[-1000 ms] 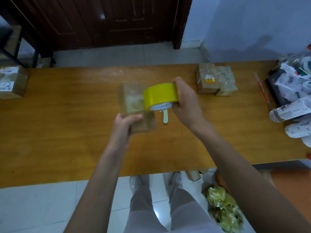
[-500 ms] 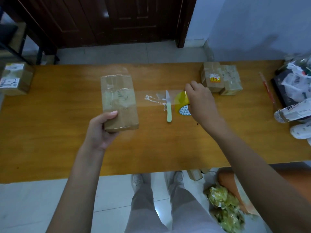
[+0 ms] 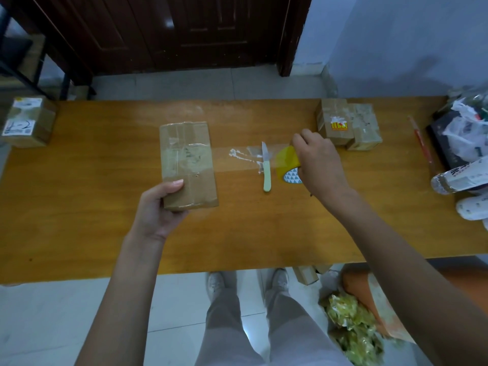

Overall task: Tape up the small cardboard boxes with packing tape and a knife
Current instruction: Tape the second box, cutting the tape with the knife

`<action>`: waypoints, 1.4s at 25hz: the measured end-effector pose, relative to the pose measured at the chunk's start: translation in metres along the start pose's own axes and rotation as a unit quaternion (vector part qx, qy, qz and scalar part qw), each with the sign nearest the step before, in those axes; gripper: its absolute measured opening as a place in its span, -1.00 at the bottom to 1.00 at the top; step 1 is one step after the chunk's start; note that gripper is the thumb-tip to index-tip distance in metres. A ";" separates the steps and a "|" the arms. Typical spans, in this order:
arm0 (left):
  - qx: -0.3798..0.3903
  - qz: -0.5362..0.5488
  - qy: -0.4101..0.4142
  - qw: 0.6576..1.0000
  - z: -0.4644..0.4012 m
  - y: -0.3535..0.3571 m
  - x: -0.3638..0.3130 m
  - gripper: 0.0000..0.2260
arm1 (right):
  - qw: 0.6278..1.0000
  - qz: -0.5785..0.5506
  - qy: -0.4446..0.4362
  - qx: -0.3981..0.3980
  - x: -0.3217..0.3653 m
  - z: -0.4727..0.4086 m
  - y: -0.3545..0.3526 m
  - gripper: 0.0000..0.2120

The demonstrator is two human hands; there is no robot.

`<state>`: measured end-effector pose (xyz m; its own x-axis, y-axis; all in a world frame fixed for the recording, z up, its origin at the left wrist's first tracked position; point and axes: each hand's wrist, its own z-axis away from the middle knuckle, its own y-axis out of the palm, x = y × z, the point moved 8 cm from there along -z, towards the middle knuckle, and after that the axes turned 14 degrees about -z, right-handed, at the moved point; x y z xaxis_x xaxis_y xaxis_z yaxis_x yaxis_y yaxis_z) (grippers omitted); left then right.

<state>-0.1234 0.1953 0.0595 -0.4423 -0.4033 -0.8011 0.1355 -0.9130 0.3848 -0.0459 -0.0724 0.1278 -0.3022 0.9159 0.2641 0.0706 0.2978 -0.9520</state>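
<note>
- My left hand (image 3: 158, 207) grips the near left corner of the small cardboard box (image 3: 188, 165), thumb pressed on its top face, fingers curled under its near edge; the box sits left of centre in the frame, over the desk (image 3: 92, 207).
- My right hand (image 3: 319, 162) clamps the yellow roll of packing tape (image 3: 287, 165), fingers wrapped over the top of the roll, right of centre in the frame.
- A clear strip of tape (image 3: 237, 161) stretches taut from the roll leftward onto the top of the box, with white crinkled patches along it.
- The knife (image 3: 266, 167), pale green handle toward me and blade pointing away, lies on the desk just left of the roll, seen through the stretched strip.
- Two taped boxes (image 3: 346, 125) stand touching each other at the far edge of the desk, just beyond my right hand.
- Another box with white labels (image 3: 27, 121) sits in the upper left of the frame at the desk's left end.
- A red pen (image 3: 420, 138) lies toward the right, near a heap of plastic bags and parcels (image 3: 464, 143) at the right edge.
</note>
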 end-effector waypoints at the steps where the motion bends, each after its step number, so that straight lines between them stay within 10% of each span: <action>1: 0.003 0.011 -0.006 1.000 0.000 0.001 0.004 -0.71 | 1.000 0.001 0.001 0.010 -0.001 0.001 0.005 -0.61; 8: 0.000 0.049 -0.092 0.995 -0.013 -0.014 0.074 -0.70 | 0.995 0.015 0.056 0.081 -0.034 0.042 0.065 -0.62; 21: -0.098 -0.249 -0.159 0.950 -0.039 -0.062 0.149 -0.47 | 0.977 0.027 0.109 0.182 -0.067 0.080 0.124 -0.63; 24: -0.146 -0.404 -0.152 0.890 -0.037 -0.069 0.140 -0.41 | 0.976 0.014 0.110 0.187 -0.066 0.083 0.124 -0.62; 29: -0.306 -0.608 0.099 0.726 -0.063 -0.040 0.066 -0.68 | 0.975 0.006 0.113 0.189 -0.068 0.080 0.122 -0.62; 35: -0.216 -0.815 0.097 0.529 -0.115 0.011 0.089 -0.62 | 0.978 0.022 0.111 0.178 -0.075 0.080 0.123 -0.70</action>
<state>-0.0593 0.1426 -0.0603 -0.1898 0.9808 0.0442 -0.0772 0.0299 -0.9966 -0.0904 -0.1260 -0.0217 -0.0890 0.9735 0.2107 -0.2675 0.1804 -0.9465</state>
